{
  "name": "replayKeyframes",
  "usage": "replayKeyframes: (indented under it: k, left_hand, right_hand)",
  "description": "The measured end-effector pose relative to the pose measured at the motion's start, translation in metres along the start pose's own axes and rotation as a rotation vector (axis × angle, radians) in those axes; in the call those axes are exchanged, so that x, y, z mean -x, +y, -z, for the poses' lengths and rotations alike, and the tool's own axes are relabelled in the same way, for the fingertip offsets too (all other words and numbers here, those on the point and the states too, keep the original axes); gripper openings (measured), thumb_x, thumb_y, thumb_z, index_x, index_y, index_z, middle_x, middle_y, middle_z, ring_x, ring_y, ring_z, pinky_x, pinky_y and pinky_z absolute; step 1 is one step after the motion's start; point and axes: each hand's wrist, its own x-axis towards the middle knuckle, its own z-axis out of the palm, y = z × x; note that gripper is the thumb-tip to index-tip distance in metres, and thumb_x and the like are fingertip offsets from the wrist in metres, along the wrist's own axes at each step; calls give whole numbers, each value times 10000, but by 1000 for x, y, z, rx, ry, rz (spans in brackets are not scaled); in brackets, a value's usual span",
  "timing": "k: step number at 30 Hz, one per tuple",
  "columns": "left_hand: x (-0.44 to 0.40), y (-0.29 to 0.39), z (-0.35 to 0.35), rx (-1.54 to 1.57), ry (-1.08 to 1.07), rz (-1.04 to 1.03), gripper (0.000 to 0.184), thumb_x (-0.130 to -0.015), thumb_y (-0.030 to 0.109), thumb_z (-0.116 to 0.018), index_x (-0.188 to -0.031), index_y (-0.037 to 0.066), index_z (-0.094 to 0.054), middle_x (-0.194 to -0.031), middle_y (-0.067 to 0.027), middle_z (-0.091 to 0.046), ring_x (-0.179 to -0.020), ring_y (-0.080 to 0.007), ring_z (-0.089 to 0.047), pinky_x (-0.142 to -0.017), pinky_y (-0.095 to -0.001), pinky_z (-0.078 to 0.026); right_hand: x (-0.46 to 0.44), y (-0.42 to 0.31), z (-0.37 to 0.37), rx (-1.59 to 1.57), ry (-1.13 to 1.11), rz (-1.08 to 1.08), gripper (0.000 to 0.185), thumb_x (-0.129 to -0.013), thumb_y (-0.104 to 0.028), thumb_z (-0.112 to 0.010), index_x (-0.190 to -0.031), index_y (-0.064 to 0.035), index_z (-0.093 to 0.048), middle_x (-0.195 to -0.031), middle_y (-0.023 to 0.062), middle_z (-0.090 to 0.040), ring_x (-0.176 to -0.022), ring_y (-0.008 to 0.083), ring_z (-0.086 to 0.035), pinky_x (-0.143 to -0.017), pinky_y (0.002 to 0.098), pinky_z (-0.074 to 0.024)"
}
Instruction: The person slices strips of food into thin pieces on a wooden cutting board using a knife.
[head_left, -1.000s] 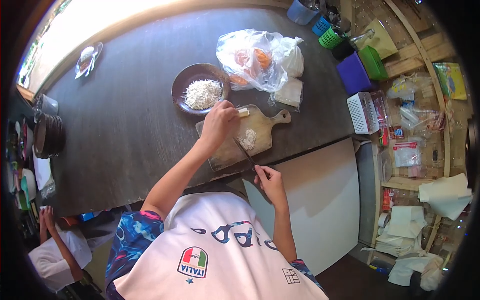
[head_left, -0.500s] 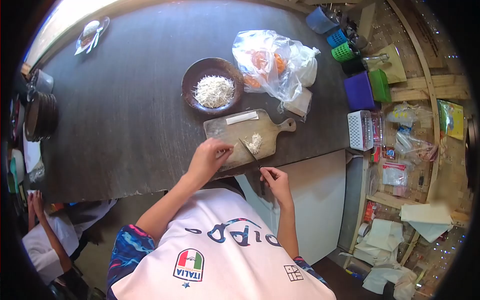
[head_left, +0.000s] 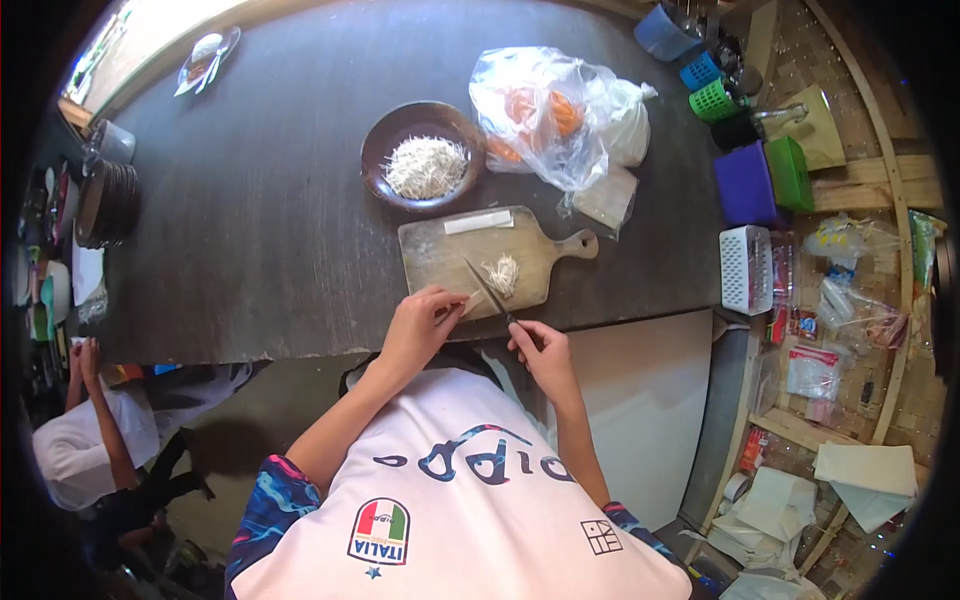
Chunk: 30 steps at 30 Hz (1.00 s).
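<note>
Head view, showing both hands near each other but not touching. Pinching a thin pale piece (head_left: 475, 299) between thumb and fingertips of the left hand (head_left: 418, 318), over the near part of a wooden board (head_left: 425, 255). Gripping a knife (head_left: 489, 288) by its handle in the right hand (head_left: 543, 352), with the blade slanting forward and toward the left, close beside the pale piece (not being able to tell whether touching it).

Judging by thinness, probably handling something very light, perhaps bending a little, perhaps snapping under hard pressing. Best taking hold softly at the end away from the blade, and keeping fingertips clear of the edge. With the knife, likely feeling stiffness; holding safely by the handle only.

Beyond the left hand, seeing a longer pale strip (head_left: 479, 221) lying on the far part of the board, likely being firmer, so better lifting by its long sides. Just ahead of the right hand, seeing a small heap of shreds (head_left: 502, 275), presumably weighing almost nothing and scattering easily, so better gathering with cupped fingers. Farther ahead of the left hand, seeing a brown bowl (head_left: 372, 172) holding more pale shavings (head_left: 426, 167), probably needing both hands at its rim.
</note>
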Motion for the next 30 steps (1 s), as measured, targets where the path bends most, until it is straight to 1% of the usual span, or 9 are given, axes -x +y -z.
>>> replayKeyframes:
  k: [4, 5, 8, 11, 14, 17, 20, 23, 30]
  left_hand:
    - [5, 2, -12, -191, 157, -99, 189, -969, 93, -798, -1147, 46, -839, -1075, -124, -763, -1021, -347, -731, -902, -440, -597]
    - [5, 4, -12, -244, 167, -137, 200, -964, 92, -800, -1157, 52, -833, -1088, -116, -752, -1029, -339, -721, -906, -440, -594]
    - [6, 9, -21, -363, 201, -240, 236, -951, 76, -805, -1187, 68, -820, -1116, -94, -728, -1043, -316, -697, -902, -436, -590]
    - [8, 6, -32, -416, 243, -284, 273, -945, 42, -797, -1215, 81, -814, -1124, -83, -716, -1033, -301, -686, -877, -430, -593]
    - [10, 2, -42, -461, 251, -297, 303, -941, 18, -779, -1236, 81, -801, -1141, -84, -699, -1019, -301, -677, -883, -434, -591]
    - [11, 0, -49, -540, 262, -319, 324, -938, -3, -762, -1250, 79, -793, -1163, -85, -684, -1018, -297, -672, -882, -438, -592]
    - [13, 0, -53, -556, 282, -311, 342, -937, -13, -754, -1265, 77, -787, -1181, -87, -676, -1018, -293, -669, -884, -442, -591]
    - [14, 1, -55, -555, 297, -324, 356, -929, -19, -758, -1273, 69, -782, -1200, -85, -679, -1018, -290, -664, -885, -445, -590]
    - [14, -6, -54, -577, 270, -346, 379, -912, -22, -761, -1285, 45, -766, -1279, -75, -684, -1059, -291, -665, -922, -436, -590]
  right_hand:
    - [-2, 1, 5, -105, 16, -41, 272, -1091, -258, -758, -1169, -2, -805, -879, 0, -756, -681, 39, -592, -561, 222, -446]
    - [-3, 1, 6, -17, 56, -18, 275, -1096, -258, -750, -1175, -1, -804, -873, -3, -753, -666, 41, -584, -561, 226, -449]
    - [0, 8, 11, 27, 44, 58, 290, -1092, -269, -755, -1184, 2, -803, -891, 7, -770, -685, 43, -611, -567, 231, -468]
    - [7, 5, 16, 193, 30, 131, 317, -1071, -276, -776, -1210, 8, -797, -927, 53, -805, -751, 98, -690, -647, 283, -543]
    - [10, 11, 17, 357, 73, 333, 329, -1057, -274, -783, -1224, 9, -777, -957, 121, -822, -845, 198, -776, -765, 353, -593]
    - [12, 12, 16, 440, 120, 446, 329, -1059, -283, -772, -1214, 7, -755, -955, 168, -813, -906, 280, -806, -837, 397, -597]
    - [14, 12, 19, 416, 64, 406, 386, -1075, -378, -741, -1181, -8, -713, -1030, 246, -802, -982, 433, -777, -865, 485, -591]
    - [16, 13, 25, 320, -34, 237, 393, -1084, -386, -732, -1169, -4, -701, -1038, 248, -800, -993, 444, -776, -872, 497, -588]
    - [23, 13, 25, 336, -23, 257, 366, -1095, -355, -721, -1159, 4, -694, -1061, 248, -799, -1025, 451, -777, -882, 503, -594]
